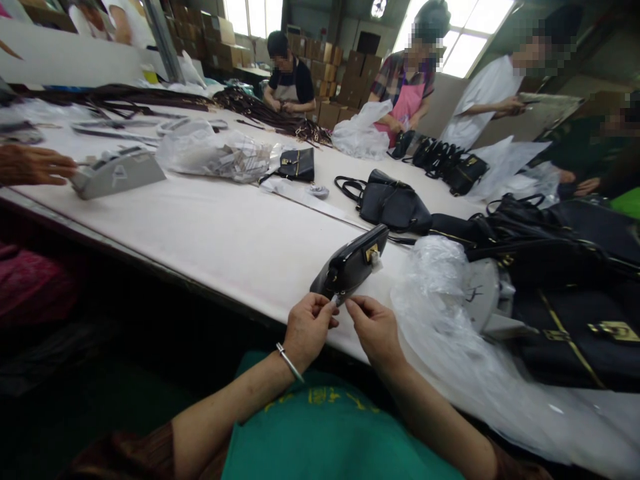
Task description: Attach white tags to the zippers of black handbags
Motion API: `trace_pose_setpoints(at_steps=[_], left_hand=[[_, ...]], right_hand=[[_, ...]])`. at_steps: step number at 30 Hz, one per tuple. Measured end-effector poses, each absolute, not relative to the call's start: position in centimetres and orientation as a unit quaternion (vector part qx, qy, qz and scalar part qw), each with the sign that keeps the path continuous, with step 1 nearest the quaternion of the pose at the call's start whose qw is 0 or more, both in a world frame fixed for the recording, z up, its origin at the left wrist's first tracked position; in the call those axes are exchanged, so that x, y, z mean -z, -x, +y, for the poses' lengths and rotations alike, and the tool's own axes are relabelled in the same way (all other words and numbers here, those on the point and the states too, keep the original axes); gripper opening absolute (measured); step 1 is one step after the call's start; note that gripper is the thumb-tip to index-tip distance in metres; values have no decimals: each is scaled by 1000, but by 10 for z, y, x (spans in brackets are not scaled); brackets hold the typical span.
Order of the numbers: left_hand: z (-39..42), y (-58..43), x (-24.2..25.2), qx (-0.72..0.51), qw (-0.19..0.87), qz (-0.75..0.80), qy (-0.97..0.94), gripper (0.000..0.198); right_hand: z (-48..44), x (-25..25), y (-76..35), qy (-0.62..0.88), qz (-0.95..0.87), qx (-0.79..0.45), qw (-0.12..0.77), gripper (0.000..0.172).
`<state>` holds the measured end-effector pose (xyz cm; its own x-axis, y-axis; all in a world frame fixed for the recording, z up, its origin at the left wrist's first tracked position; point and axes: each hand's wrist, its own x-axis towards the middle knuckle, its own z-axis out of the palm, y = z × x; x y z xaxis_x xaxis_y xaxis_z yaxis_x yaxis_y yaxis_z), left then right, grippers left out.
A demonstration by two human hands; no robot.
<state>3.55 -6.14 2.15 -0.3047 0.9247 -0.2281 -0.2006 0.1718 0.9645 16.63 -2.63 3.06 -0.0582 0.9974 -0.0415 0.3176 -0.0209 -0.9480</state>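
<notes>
Small black bag (353, 261) on worktop (215, 233), near edge. Left grip (307, 330) seems pinching whitish scrap (335, 300) at bag's end; right grip (376, 330) narrow, contents unclear. Apparently fine fingertip work; next move likely calls for steadied bag.

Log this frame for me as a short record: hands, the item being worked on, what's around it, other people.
Left hand: fingertips at the near end of the small black bag; bracelet on the wrist
Right hand: thumb and finger close to that same end; grip unclear
Bag detail: gold clasp on its right side
Surface: pale table
Right of bag: clear plastic, then piled black bags
Other people: several around the table; one's hand at far left by a grey holder
</notes>
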Motion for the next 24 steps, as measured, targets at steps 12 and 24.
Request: trace_pose_setpoints(at_steps=[12,24], left_hand=[[-67,-32,-19,-546,446,596,-385,18],[-67,-33,-18,-545,496,582,-344,22]], right_hand=[[-19,-22,-153,561,-550,-510,351,21],[-14,-3,-146,424,-175,-813,359,30]])
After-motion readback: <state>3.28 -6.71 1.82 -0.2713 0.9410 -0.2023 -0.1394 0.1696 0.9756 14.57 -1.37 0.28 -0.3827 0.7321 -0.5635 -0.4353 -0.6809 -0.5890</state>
